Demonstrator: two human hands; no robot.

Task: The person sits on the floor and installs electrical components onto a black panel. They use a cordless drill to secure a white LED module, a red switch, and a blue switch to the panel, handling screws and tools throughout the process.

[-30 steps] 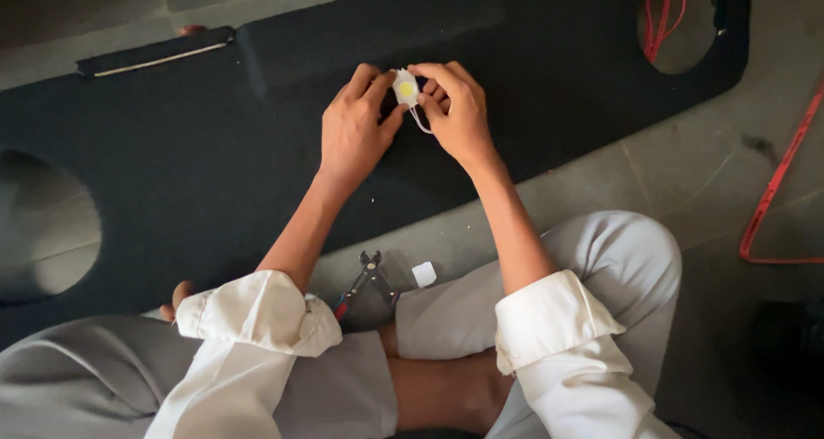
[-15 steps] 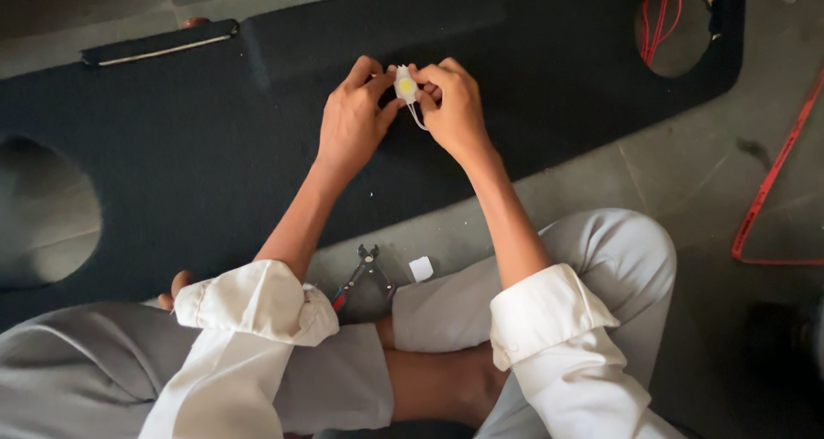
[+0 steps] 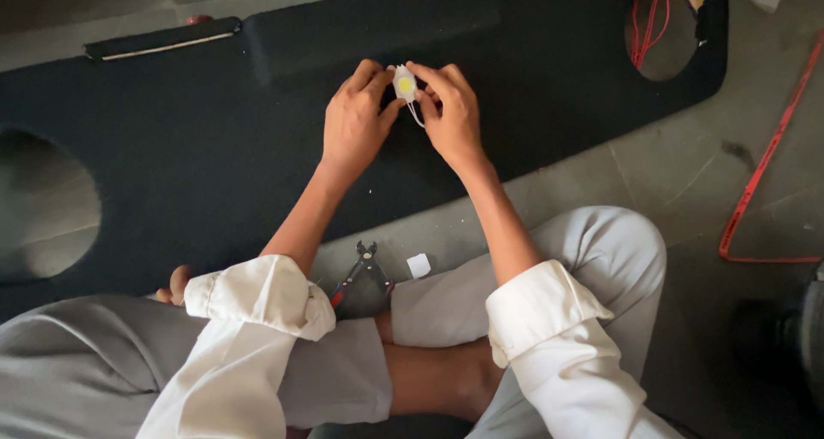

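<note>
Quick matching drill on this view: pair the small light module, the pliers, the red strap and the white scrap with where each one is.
1. small light module
2. pliers
3. red strap
4. white scrap

A. on the floor, far right
B. pinched between the left hand and right hand
C. on the floor by the knee, red handles
D. on the floor just right of the pliers

Pairs: 1-B, 2-C, 3-A, 4-D

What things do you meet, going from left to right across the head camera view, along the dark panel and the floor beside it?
Big round hole → black strip with a pale edge → left hand → small white lamp with a yellow middle → right hand → round hole with red wires → red strap on the floor.
</note>
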